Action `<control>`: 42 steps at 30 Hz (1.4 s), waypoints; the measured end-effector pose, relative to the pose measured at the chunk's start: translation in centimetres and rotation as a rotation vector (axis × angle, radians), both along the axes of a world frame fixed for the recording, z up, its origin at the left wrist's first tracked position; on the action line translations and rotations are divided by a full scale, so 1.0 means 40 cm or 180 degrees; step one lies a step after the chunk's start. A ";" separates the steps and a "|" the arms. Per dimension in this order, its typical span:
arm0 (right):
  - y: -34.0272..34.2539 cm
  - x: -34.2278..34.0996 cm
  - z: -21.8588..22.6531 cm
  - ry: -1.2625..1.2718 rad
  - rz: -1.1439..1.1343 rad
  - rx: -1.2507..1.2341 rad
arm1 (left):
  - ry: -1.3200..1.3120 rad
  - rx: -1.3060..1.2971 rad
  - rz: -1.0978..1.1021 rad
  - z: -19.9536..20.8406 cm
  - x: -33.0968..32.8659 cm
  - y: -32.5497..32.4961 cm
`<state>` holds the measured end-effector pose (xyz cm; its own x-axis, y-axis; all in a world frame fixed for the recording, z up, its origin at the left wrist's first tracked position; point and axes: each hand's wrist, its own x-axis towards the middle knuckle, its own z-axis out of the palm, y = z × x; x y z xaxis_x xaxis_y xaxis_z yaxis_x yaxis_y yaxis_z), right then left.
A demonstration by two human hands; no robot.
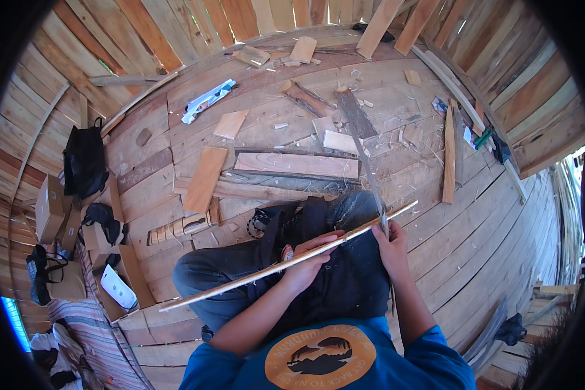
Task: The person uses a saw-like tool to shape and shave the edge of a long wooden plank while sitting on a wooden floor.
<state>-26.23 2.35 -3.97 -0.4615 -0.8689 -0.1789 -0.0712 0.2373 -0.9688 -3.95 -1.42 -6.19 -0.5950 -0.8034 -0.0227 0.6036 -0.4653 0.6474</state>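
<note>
Presently, one long pale stick [240, 281] is lying aslant across the lap of a seated person, its lower-left end reaching over the wooden floor [500, 260] beyond the knee and its upper end rising past the right hand [391, 244]. Left hand [305, 265]: grip closing around the stick, the stick itself hiding part of the fingers. Right hand: grip pinching one thin grey strip [371, 179], which is crossing the stick near its upper end; whether this is a blade or a sliver of other material is staying unclear, and its lower stretch is passing partly out of sight behind the hand and wrist. One small white-and-red item [287, 252], kind uncertain, is showing beside the left hand, the stick partly covering it. Dark trousers [221, 263] are blending into dark cloth at the lap, leaving folds hard to separate; the blue shirt [396, 364] is running off the lower edge. Ahead, one flat board [299, 165] is lying in a dark surround, one orange-brown board [205, 179] is resting beside it, and shavings are scattering about. At left, one black bag [84, 159] is concealing its contents, and one cardboard box [136, 276] is holding a white item [118, 288], partly hidden.
</note>
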 end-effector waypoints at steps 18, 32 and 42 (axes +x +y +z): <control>0.012 0.109 0.106 0.0190 0.0154 0.0306 | -0.1192 -0.0667 0.0217 0.023 -0.015 0.115; -0.017 0.098 0.080 0.0256 -0.0068 0.0489 | -0.1658 -0.0876 -0.2065 0.286 0.124 0.264; -0.027 0.102 0.080 0.0365 0.0073 0.0464 | -0.5791 -0.2561 -0.0731 0.318 0.239 0.207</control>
